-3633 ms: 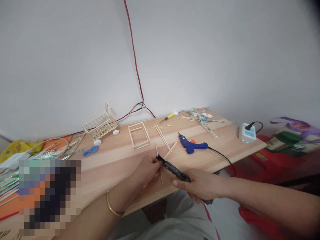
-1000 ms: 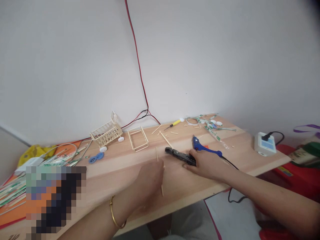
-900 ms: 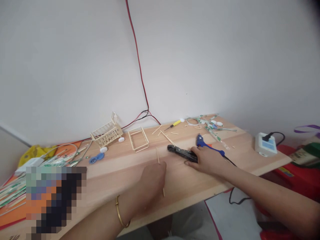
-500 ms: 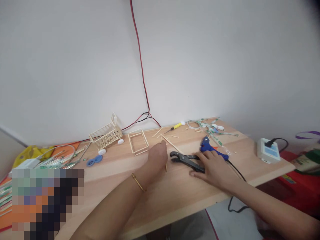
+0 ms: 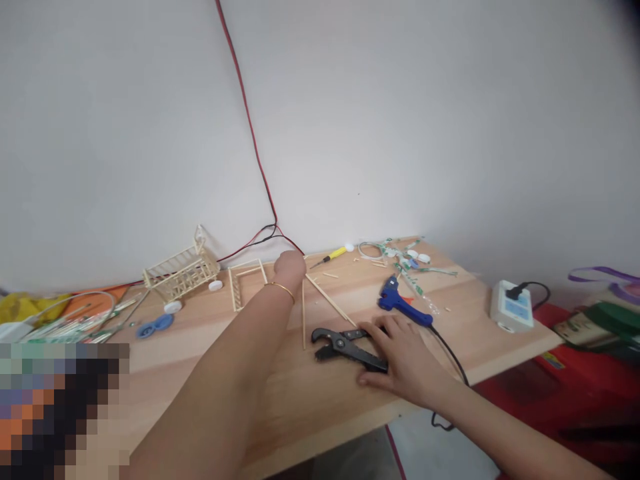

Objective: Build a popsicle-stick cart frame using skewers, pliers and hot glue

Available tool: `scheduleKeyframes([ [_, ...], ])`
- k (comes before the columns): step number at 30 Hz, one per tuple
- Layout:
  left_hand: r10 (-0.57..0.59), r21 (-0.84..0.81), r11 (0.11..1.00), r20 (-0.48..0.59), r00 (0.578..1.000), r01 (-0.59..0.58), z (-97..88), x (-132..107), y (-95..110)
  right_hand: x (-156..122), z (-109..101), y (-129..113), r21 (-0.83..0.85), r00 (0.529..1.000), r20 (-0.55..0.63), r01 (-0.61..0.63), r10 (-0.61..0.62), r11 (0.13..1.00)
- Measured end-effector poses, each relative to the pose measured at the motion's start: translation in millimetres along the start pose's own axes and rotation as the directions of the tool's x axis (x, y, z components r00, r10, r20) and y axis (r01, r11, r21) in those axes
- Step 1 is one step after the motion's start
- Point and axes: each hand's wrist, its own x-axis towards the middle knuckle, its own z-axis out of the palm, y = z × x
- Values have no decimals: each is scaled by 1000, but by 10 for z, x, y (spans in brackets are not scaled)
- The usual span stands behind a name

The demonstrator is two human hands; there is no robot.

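My left hand point(image 5: 290, 268) reaches to the back of the table beside a small rectangular frame of thin wooden sticks point(image 5: 236, 290). Its fingers are hidden from me, so what they hold does not show. Below it, a thin wooden stick point(image 5: 304, 320) lies on the table, and a longer stick point(image 5: 327, 299) slants towards the cutter. My right hand point(image 5: 407, 357) is closed round the handles of a black cutter point(image 5: 345, 343) with a hooked jaw, which points left. Just behind that hand lies a blue glue gun point(image 5: 405, 307).
A slatted stick model point(image 5: 183, 273) stands at the back left, near a blue double-lidded case point(image 5: 155, 326). A yellow-handled screwdriver point(image 5: 335, 255) and plastic wrappers point(image 5: 400, 253) lie along the back. A white power box point(image 5: 511, 307) sits at the right edge.
My left hand has moved away from me towards the back of the table, leaving a thin stick lying in front. My right hand stays on the cutter. The view has shifted to the right.
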Motion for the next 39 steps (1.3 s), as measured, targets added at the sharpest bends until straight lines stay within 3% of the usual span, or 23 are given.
scheduleKeyframes([
  [4, -49, 15, 999, -10, 999, 49, -12, 5, 42, -30, -61, -9, 69, 999, 17, -37, 36, 997],
  [8, 36, -24, 999, -85, 996, -38, -148, -118, 109, -8, -121, -190, 140, 998, 40, -56, 50, 989],
  [12, 148, -95, 981, -204, 968, -170, -335, -470, 26, 90, -140, -485, 115, 997, 81, -17, 8, 993],
  [16, 252, -183, 933, -286, 924, -311, -418, -978, -293, 213, -134, -603, -11, 997, 70, -14, 15, 1000],
  [19, 196, -462, 820, -327, 925, -337, -372, -1312, -617, 285, -179, -464, -130, 996, 29, -80, 84, 988],
  [23, 109, -729, 625, -271, 956, -278, -251, -1595, -976, 316, -293, -238, -286, 977, -64, -215, 205, 934],
  [25, 56, -844, 472, -259, 964, -254, -200, -1679, -1071, 303, -326, -249, -300, 968, -104, -248, 227, 921],
  [29, 69, -990, 39, -133, 989, -136, -132, -1794, -1079, 263, -215, -501, -118, 996, -33, -85, 81, 989],
  [32, 147, -982, -181, -71, 987, -44, -63, -1850, -1019, 284, 5, -619, -47, 1000, 8, 31, -30, 998],
  [34, 180, -971, -238, -47, 983, -3, 10, -1869, -997, 336, 129, -594, -51, 999, 25, 40, -39, 998],
  [36, 192, -972, -233, -34, 981, 12, 96, -1877, -998, 412, 169, -540, -63, 998, 61, 36, -32, 997],
  [38, 178, -991, -135, -31, 984, -7, 170, -1879, -1010, 503, 99, -535, -47, 992, 118, 48, -42, 998],
  [39, 157, -999, -42, -32, 987, -26, 196, -1880, -1016, 555, 29, -568, -13, 988, 141, 60, -57, 998],
])
